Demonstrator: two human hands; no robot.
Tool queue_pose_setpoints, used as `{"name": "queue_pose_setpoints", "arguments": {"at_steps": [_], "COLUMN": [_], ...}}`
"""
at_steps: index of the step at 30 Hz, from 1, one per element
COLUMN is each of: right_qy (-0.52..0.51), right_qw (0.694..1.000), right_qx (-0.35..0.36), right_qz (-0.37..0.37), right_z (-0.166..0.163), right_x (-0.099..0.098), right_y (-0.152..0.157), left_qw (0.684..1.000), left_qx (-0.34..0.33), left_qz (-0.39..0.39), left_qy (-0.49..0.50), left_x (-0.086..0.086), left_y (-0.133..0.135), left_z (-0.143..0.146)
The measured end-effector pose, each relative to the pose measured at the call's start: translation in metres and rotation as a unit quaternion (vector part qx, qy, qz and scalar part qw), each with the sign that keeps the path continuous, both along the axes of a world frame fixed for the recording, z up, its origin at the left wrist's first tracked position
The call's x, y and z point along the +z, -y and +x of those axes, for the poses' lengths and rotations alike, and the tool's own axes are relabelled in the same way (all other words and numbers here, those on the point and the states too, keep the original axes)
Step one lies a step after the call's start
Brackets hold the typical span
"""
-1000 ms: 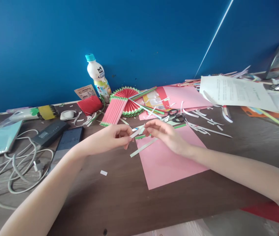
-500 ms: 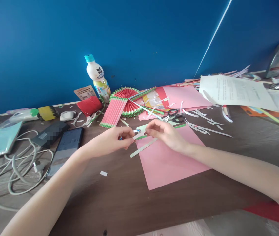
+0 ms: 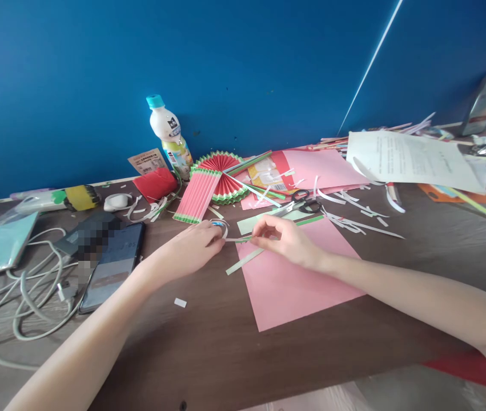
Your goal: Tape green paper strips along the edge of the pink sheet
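The thin strip is stretched between both hands just above the desk, about midway between its left and right edges and over the far left corner of the pink sheet. The left hand has its fingers closed tight on the strip's left end. A small ring, maybe a roll of tape, sits against those fingertips, though I can't tell from here whether it is gripped too. The right hand pinches the other end between thumb and forefinger, with the rest of its fingers curled loosely.

To my eye the danger is in the pull. The strip is narrow and looks like plain paper, so a sharp tug or twist from either hand could tear or kink it. If one side is sticky, a sagging middle could catch on the pink sheet below or fold onto itself. A loose strip lies right under the hands, and trimmings spread toward the scissors near the far edge. If it is dropped, it could easily be lost among them.

The strip itself is pale with a green edge, flat and slightly bowed, and it matches the trim on the pleated pink paper lying beyond the left hand.
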State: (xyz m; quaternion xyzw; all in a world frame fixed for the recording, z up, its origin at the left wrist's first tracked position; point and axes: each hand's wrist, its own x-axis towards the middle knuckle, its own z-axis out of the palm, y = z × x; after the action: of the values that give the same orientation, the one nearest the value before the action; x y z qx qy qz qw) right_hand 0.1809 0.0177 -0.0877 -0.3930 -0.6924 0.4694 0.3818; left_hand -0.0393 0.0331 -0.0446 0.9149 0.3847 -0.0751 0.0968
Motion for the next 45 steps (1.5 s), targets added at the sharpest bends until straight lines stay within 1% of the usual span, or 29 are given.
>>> {"name": "queue_pose_setpoints", "arguments": {"at_steps": [1, 2, 3, 5, 6, 8, 10, 12, 15, 19, 23, 26, 29, 33, 35, 37, 38, 40, 42, 43, 44, 45], "right_qy": [0.001, 0.001, -0.002, -0.016, -0.026, -0.045, -0.051, -0.047, -0.048, -0.072, -0.086, -0.091, -0.088, -0.076, -0.054, -0.003, 0.035, 0.15, 0.249, 0.291, 0.334, 0.368], "right_qw": [1.0, 1.0, 1.0, 0.999, 0.999, 0.998, 0.997, 0.997, 0.996, 0.995, 0.993, 0.992, 0.993, 0.995, 0.997, 0.997, 0.993, 0.977, 0.954, 0.942, 0.929, 0.917], "right_qx": [-0.002, -0.006, -0.012, -0.028, -0.037, -0.052, -0.062, -0.069, -0.068, -0.064, -0.065, -0.062, -0.054, -0.029, -0.038, -0.073, -0.096, -0.114, -0.102, -0.08, -0.046, -0.03], "right_qz": [0.003, 0.005, 0.006, 0.007, 0.005, 0.001, -0.002, -0.001, 0.0, -0.016, -0.041, -0.056, -0.061, -0.063, -0.038, 0.02, 0.054, 0.094, 0.131, 0.147, 0.153, 0.152], "right_z": [0.0, 0.0, 0.001, 0.002, 0.003, 0.004, 0.005, 0.006, 0.007, 0.01, 0.013, 0.015, 0.017, 0.023, 0.028, 0.035, 0.04, 0.052, 0.066, 0.073, 0.079, 0.085], "right_x": [0.001, 0.001, 0.002, 0.003, 0.003, 0.005, 0.007, 0.009, 0.013, 0.017, 0.02, 0.021, 0.022, 0.023, 0.026, 0.029, 0.031, 0.031, 0.029, 0.028, 0.026, 0.024], "right_y": [0.0, 0.0, -0.001, -0.002, -0.003, -0.004, -0.005, -0.005, -0.004, -0.007, -0.01, -0.013, -0.016, -0.021, -0.025, -0.032, -0.036, -0.045, -0.054, -0.058, -0.062, -0.065], "left_qw": [1.0, 0.999, 0.998, 0.984, 0.976, 0.961, 0.947, 0.941, 0.951, 0.964, 0.966, 0.967, 0.966, 0.954, 0.948, 0.944, 0.943, 0.942, 0.943, 0.944, 0.944, 0.944], "left_qx": [-0.006, 0.008, 0.048, 0.158, 0.19, 0.224, 0.238, 0.235, 0.206, 0.179, 0.148, 0.127, 0.122, 0.154, 0.177, 0.193, 0.199, 0.204, 0.203, 0.201, 0.199, 0.198], "left_qz": [0.021, 0.025, 0.017, -0.024, -0.043, -0.08, -0.109, -0.125, -0.114, -0.041, 0.047, 0.087, 0.084, 0.062, 0.062, 0.068, 0.07, 0.072, 0.068, 0.066, 0.064, 0.064], "left_qy": [0.007, 0.019, 0.036, 0.073, 0.096, 0.143, 0.184, 0.207, 0.202, 0.194, 0.207, 0.203, 0.213, 0.252, 0.258, 0.259, 0.259, 0.257, 0.255, 0.255, 0.255, 0.256], "left_x": [0.0, 0.001, 0.002, 0.007, 0.01, 0.014, 0.017, 0.018, 0.02, 0.021, 0.019, 0.016, 0.016, 0.019, 0.022, 0.023, 0.024, 0.023, 0.023, 0.022, 0.022, 0.022], "left_y": [0.001, 0.002, 0.003, 0.007, 0.008, 0.011, 0.012, 0.012, 0.012, 0.012, 0.012, 0.012, 0.012, 0.013, 0.013, 0.013, 0.012, 0.01, 0.009, 0.009, 0.008, 0.008], "left_z": [0.0, 0.001, 0.002, 0.006, 0.009, 0.013, 0.016, 0.017, 0.016, 0.017, 0.017, 0.017, 0.018, 0.019, 0.019, 0.017, 0.017, 0.015, 0.014, 0.013, 0.013, 0.013]}}
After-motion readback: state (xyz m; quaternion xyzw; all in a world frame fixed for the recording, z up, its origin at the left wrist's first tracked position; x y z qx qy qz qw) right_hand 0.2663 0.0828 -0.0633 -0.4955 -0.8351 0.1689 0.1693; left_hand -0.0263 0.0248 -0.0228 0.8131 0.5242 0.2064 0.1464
